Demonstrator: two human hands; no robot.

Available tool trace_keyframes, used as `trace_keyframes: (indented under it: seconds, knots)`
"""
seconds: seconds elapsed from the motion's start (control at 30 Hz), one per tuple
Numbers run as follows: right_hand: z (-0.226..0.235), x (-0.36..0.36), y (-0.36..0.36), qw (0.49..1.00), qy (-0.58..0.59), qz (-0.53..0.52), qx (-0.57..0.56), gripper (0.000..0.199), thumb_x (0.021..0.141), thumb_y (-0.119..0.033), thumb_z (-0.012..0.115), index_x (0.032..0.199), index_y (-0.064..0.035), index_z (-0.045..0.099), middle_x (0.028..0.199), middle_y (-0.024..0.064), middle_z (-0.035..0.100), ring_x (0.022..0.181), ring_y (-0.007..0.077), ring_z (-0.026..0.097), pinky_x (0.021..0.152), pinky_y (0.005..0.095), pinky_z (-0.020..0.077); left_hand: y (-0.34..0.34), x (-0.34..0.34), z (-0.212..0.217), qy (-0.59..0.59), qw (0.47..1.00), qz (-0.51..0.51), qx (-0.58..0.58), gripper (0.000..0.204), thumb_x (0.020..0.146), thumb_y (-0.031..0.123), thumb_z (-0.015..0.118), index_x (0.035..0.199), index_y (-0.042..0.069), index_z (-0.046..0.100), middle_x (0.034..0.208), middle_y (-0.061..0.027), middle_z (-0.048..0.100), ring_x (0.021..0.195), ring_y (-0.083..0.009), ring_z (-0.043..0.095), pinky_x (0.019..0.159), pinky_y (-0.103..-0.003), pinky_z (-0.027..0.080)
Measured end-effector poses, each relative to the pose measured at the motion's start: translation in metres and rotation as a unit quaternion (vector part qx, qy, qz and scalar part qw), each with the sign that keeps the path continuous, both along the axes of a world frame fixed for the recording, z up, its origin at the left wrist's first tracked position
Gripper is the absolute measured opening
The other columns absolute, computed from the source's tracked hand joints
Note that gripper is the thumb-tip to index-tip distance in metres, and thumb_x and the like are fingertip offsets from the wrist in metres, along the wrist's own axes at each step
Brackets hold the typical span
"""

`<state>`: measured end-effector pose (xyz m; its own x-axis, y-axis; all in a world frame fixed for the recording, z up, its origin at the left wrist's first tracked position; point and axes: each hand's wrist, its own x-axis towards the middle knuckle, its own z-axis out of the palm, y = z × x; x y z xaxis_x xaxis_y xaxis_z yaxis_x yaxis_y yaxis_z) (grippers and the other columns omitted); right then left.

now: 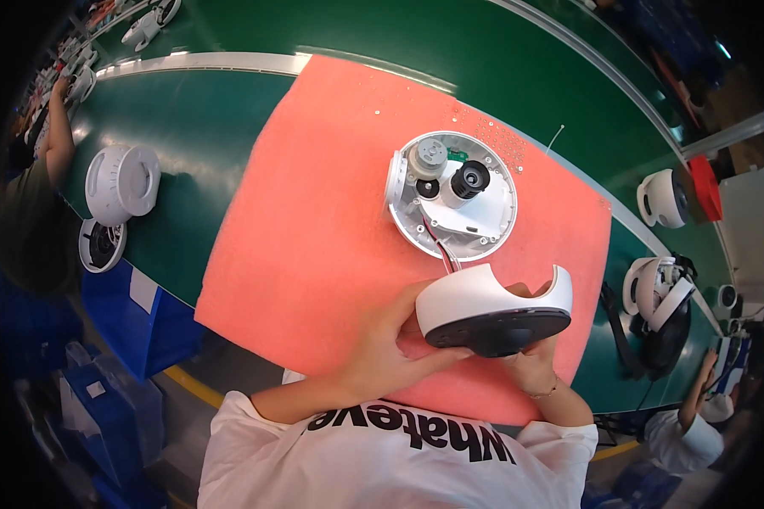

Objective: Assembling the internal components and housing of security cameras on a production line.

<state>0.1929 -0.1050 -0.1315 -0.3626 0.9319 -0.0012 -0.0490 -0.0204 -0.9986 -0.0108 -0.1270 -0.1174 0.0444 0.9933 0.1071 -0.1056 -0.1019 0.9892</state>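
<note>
We're pinching the shell (pixel 494 309), left hand (pixel 386 349) at one end, right hand (pixel 535 363) at the other! Wires (pixel 441 247) trail from the base (pixel 460 214) on our mat (pixel 314 204).

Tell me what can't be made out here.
Head view:
Right hand: partly hidden behind the white-and-black housing.
Wires: lower ends hidden behind that housing.
Tiny bits on the pink mat: too small to identify.
Co-worker at left: partly lost in the dark rim.
</note>
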Motion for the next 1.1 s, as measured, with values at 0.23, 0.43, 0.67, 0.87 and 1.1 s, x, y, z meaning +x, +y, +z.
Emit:
trace_keyframes:
  seconds: [0.23, 0.43, 0.67, 0.87, 1.1]
  knots:
    - [0.023, 0.007, 0.021, 0.952, -0.146, -0.059, 0.264, 0.101, 0.052, -0.041, 0.082, 0.126, -0.0054, 0.023, 0.122, 0.0129, 0.032, 0.111, 0.0281, 0.039, 0.094, 0.0443, 0.0323, 0.015, -0.012, 0.002, 0.158, 0.977, -0.025, 0.139, 0.067, 0.059, 0.0, 0.071, 0.122, 0.008, 0.049, 0.093, -0.0118, 0.063, 0.076, -0.0206, 0.064, 0.065, -0.029, 0.053]
    - [0.073, -0.018, 0.022, 0.857, -0.354, 0.02, 0.373, 0.097, 0.044, -0.048, 0.08, 0.121, -0.0023, 0.041, 0.104, 0.0118, 0.052, 0.103, 0.0302, 0.048, 0.093, 0.0532, 0.0307, 0.015, -0.017, 0.01, 0.228, 0.962, -0.058, 0.138, 0.063, 0.056, -0.005, 0.068, 0.117, 0.004, 0.053, 0.089, -0.0111, 0.064, 0.079, -0.0186, 0.065, 0.067, -0.027, 0.053]
    - [0.064, -0.011, 0.023, 0.898, -0.24, -0.04, 0.366, 0.09, 0.049, -0.04, 0.079, 0.121, -0.0002, 0.042, 0.105, 0.0151, 0.055, 0.095, 0.0294, 0.054, 0.088, 0.0457, 0.0377, 0.017, -0.02, 0.0, 0.165, 0.975, -0.056, 0.136, 0.055, 0.059, -0.007, 0.067, 0.112, 0.002, 0.055, 0.093, -0.0112, 0.064, 0.081, -0.0177, 0.064, 0.069, -0.027, 0.052]
    - [0.063, -0.007, 0.019, 0.95, -0.161, 0.016, 0.266, 0.07, 0.055, -0.027, 0.079, 0.112, 0.0011, 0.051, 0.093, 0.0132, 0.06, 0.083, 0.0219, 0.059, 0.067, 0.0291, 0.0465, 0.011, -0.022, -0.005, 0.029, 0.998, -0.052, 0.038, 0.058, 0.06, -0.01, 0.064, 0.115, 0.004, 0.052, 0.099, -0.0114, 0.062, 0.09, -0.0186, 0.062, 0.079, -0.027, 0.05]
    - [0.066, -0.01, 0.016, 0.952, -0.124, 0.018, 0.28, 0.057, 0.058, -0.02, 0.08, 0.103, 0.0026, 0.054, 0.087, 0.0134, 0.061, 0.074, 0.0201, 0.06, 0.061, 0.0274, 0.0472, 0.014, -0.026, -0.014, 0.077, 0.989, -0.101, 0.082, 0.058, 0.068, -0.005, 0.067, 0.119, -0.001, 0.041, 0.101, -0.0171, 0.06, 0.093, -0.0223, 0.06, 0.078, -0.032, 0.05]
